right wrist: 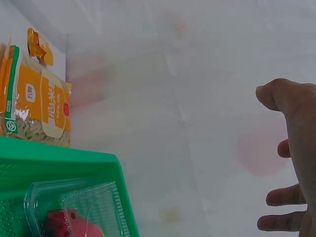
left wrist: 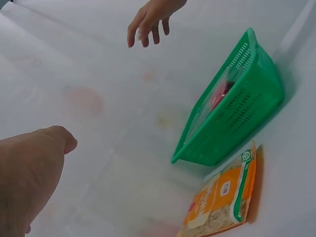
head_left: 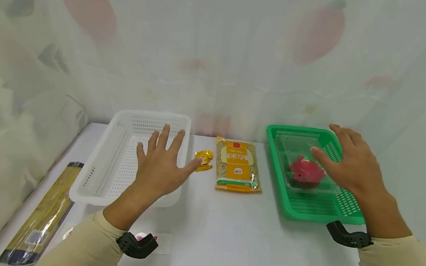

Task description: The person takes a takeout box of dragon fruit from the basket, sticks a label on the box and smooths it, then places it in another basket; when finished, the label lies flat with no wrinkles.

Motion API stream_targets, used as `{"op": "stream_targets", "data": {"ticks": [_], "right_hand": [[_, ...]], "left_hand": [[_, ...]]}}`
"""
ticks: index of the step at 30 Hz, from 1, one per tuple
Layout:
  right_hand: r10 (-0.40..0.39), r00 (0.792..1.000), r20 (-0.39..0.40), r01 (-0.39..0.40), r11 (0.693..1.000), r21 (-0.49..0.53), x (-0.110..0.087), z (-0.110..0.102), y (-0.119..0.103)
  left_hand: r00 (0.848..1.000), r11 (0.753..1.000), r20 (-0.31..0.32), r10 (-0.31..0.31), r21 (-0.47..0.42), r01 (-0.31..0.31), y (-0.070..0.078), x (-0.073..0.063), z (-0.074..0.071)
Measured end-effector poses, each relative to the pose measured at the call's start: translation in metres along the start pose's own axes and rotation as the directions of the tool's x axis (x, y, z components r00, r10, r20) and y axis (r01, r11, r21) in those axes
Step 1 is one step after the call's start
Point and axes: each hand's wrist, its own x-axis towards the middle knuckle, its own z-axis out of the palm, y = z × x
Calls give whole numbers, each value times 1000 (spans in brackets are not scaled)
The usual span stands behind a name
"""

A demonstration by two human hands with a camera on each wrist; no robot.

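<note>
1. My left hand (head_left: 162,167): fingers straight and fanned wide, thumb out to the right; grips nothing, palm down, raised over the white perforated basket (head_left: 89,200).
2. My right hand (head_left: 357,164): fingers loosely extended, slightly bent, thumb well apart; holds nothing, raised above the green perforated basket (head_left: 306,216) and apart from it, per the left wrist view.
3. Below and left of my right hand, inside the green perforated basket: clear plastic container (head_left: 295,143) with a pinkish-red item (head_left: 305,173) in it; can't tell exactly what the item is.
4. Just right of my left thumb: small yellow packet (head_left: 203,163), on the table (head_left: 224,232).
5. Between my hands, right of the small yellow packet: orange-labelled food bag (head_left: 238,162), lying flat, pale contents, green stripe at the near end.
6. Left of my left forearm: long plastic-wrapped bundle (head_left: 44,210), yellowish, dark ends, barcode label.
7. By my left wrist: red-and-white printed piece (head_left: 140,236), partly hidden behind the black wrist mount (head_left: 137,246).
</note>
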Motion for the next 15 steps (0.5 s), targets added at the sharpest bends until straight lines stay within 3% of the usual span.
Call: {"op": "stream_targets", "data": {"ticks": [15], "right_hand": [[47,998,-38,-45,997,59,-7,6,19]], "left_hand": [[999,999,14,38,-4,-38,23,1,22]]}}
